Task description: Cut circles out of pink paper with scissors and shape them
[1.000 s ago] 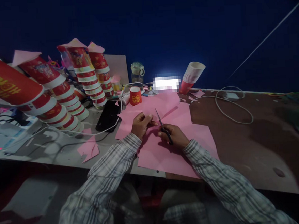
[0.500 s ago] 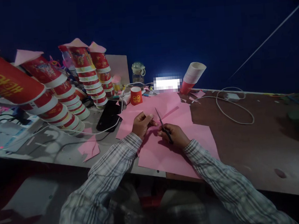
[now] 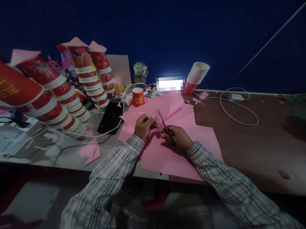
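My right hand (image 3: 179, 137) is closed around the handles of a pair of scissors (image 3: 167, 129), whose blades point up and to the left. My left hand (image 3: 145, 126) pinches the near edge of a curling sheet of pink paper (image 3: 172, 104), close to the scissors' blades. Whether the blades touch the paper I cannot tell. More pink paper (image 3: 161, 161) lies flat beneath both hands. A red paper cup (image 3: 138, 97) stands upside down just beyond my left hand.
Several towers of red cups (image 3: 86, 77) with pink paper cones on top stand at the left. A black phone (image 3: 110, 119), pink scraps (image 3: 91, 152) and a white cable (image 3: 244, 122) lie on the table. Behind are a glass jar (image 3: 140, 73), a leaning cup stack (image 3: 196, 76) and a bright light.
The whole view has shifted slightly, so things sit a little further left and higher. My hands, the scissors and the pink paper keep nearly the same arrangement.
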A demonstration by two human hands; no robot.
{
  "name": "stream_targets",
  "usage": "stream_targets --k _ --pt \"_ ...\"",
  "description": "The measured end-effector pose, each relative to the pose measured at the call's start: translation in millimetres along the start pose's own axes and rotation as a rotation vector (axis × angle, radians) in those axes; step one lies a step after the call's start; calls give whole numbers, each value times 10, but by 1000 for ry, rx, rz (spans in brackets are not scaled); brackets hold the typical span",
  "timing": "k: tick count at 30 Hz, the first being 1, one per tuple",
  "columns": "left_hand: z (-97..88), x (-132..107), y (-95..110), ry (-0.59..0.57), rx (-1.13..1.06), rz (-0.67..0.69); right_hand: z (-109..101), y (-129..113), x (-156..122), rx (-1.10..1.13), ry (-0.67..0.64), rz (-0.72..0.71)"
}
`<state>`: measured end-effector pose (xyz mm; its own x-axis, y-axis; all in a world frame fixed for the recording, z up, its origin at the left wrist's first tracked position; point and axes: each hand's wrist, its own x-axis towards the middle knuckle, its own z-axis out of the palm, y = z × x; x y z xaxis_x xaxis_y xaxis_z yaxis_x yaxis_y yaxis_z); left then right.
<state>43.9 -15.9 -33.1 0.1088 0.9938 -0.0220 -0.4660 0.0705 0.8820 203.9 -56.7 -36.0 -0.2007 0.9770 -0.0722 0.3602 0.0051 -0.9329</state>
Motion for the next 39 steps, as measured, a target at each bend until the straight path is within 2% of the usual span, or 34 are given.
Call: stream_targets --k 14,21,29,39 --pt "18 -8 19 11 -3 -11 10 7 -1 33 11 21" --pt "23 -9 25 11 -18 -23 6 60 20 -38 28 -57" --pt "25 -12 35 12 -6 -31 4 59 9 -9 28 -21" --pt "15 -8 23 10 -9 -24 3 51 13 -28 43 -67"
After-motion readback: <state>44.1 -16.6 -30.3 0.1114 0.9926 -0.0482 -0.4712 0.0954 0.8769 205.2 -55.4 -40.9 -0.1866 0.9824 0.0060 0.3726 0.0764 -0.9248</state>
